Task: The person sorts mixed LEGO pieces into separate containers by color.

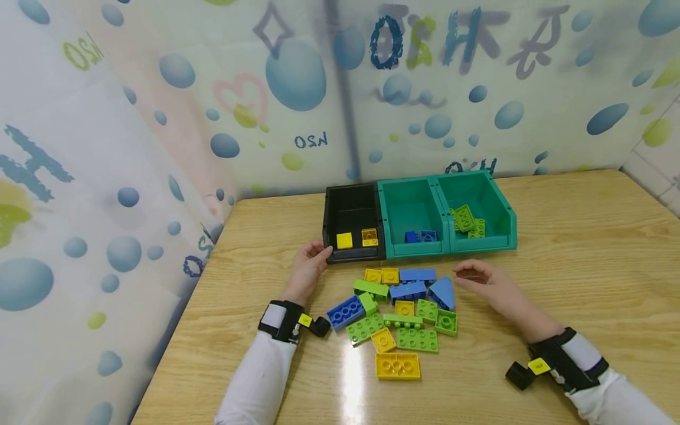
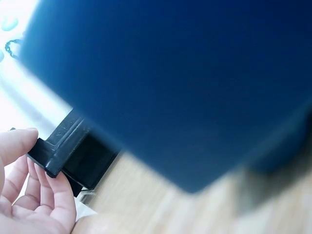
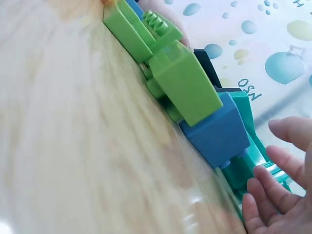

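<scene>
My left hand (image 1: 307, 268) pinches the front left corner of the black bin (image 1: 355, 254). In the left wrist view the thumb lies over the rim (image 2: 46, 153) and the fingers curl beneath it. Two yellow bricks, one of them a square block (image 1: 344, 240), lie in that bin. My right hand (image 1: 491, 286) is held over the table with loosely bent fingers and nothing in them. Nearest to it is a blue sloped brick (image 1: 443, 293), with the right-hand green bin (image 1: 480, 243) just beyond. A large blurred blue brick (image 2: 170, 87) covers much of the left wrist view.
A middle green bin (image 1: 417, 251) holds blue bricks; the right one holds lime green bricks (image 1: 464, 218). Between my hands several yellow, blue and green bricks lie loose, with a yellow brick (image 1: 397, 366) closest to me. A printed curtain (image 1: 297, 147) hangs behind the table.
</scene>
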A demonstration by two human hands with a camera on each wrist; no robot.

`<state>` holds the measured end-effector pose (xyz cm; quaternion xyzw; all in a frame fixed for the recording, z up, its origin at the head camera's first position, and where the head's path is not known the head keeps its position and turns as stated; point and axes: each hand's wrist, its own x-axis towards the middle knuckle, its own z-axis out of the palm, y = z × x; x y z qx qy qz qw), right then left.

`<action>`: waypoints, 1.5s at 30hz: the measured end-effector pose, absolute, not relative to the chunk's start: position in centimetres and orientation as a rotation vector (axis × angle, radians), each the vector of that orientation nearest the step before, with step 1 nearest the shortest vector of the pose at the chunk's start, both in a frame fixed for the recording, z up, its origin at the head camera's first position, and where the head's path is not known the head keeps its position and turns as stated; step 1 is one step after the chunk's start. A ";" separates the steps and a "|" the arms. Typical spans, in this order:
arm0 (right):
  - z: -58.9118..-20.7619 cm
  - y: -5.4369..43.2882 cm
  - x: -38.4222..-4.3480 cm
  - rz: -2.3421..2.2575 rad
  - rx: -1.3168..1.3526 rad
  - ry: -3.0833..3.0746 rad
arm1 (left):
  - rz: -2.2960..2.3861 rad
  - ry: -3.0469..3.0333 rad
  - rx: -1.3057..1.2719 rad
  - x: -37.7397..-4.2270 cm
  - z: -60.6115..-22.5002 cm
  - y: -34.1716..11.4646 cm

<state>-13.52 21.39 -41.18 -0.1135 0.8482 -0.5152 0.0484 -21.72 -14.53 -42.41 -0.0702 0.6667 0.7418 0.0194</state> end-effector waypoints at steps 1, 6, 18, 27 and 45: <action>-41.4 21.3 -13.5 -1.567 -0.349 2.583 | 2.298 2.070 -0.218 -21.7 -42.4 -14.5; -41.8 20.9 -13.3 -1.481 -0.418 2.624 | 2.284 2.076 -0.214 -21.8 -42.4 -14.5; -41.7 19.7 -13.2 -1.225 -0.444 2.767 | 2.280 2.083 -0.211 -21.6 -42.2 -14.6; -41.8 19.7 -13.1 -1.251 -0.369 2.822 | 2.295 2.057 -0.227 -21.7 -42.2 -14.5; -42.0 19.8 -13.3 -1.278 -0.257 2.891 | 2.300 2.046 -0.223 -21.6 -42.2 -14.6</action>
